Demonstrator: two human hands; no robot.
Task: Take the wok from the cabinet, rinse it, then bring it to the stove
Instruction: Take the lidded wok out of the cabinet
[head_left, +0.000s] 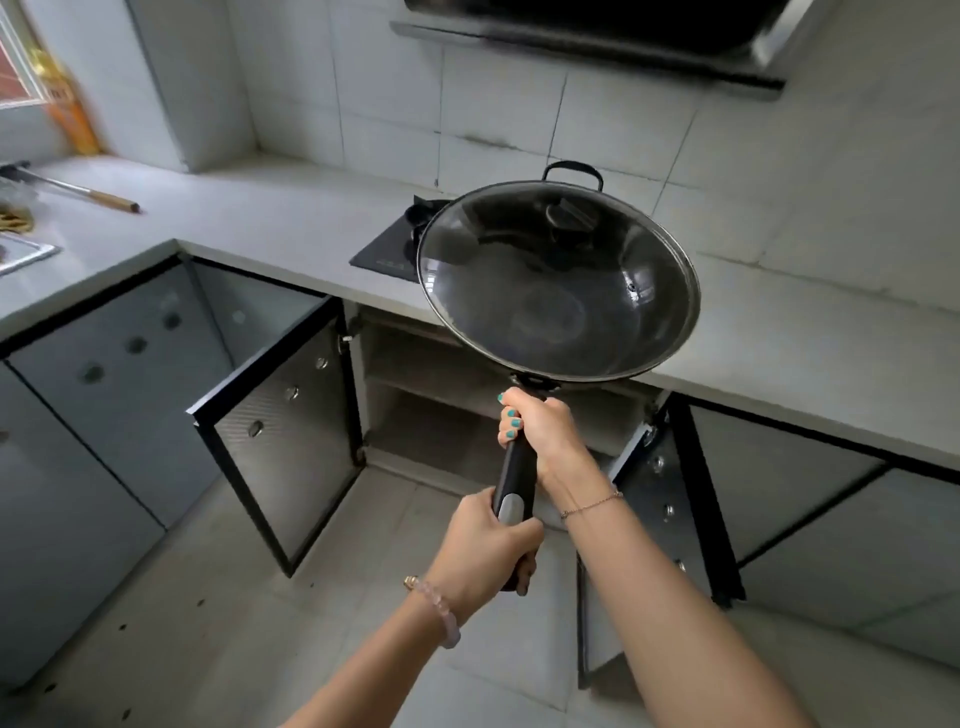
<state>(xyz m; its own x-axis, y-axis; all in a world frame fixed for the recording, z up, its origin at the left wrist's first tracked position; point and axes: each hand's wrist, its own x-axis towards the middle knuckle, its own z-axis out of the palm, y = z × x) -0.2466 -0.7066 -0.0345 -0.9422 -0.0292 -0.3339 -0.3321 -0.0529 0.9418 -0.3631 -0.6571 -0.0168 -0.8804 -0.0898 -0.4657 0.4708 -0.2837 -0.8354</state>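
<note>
Black wok (558, 306) is out of the cabinet (415, 415), left hand (483, 545) and right hand (540, 426) curled around its handle (517, 478). Carry it level to the sink (26, 254), or the lid (467, 249) may slide.

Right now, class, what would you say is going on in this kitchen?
A person holds a dark round metal wok in the air by its long black handle: right hand near the pan, left hand at the end. It hangs before the grey under-counter cabinet, doors open. The black stove lies behind it; the steel sink is far left.
</note>
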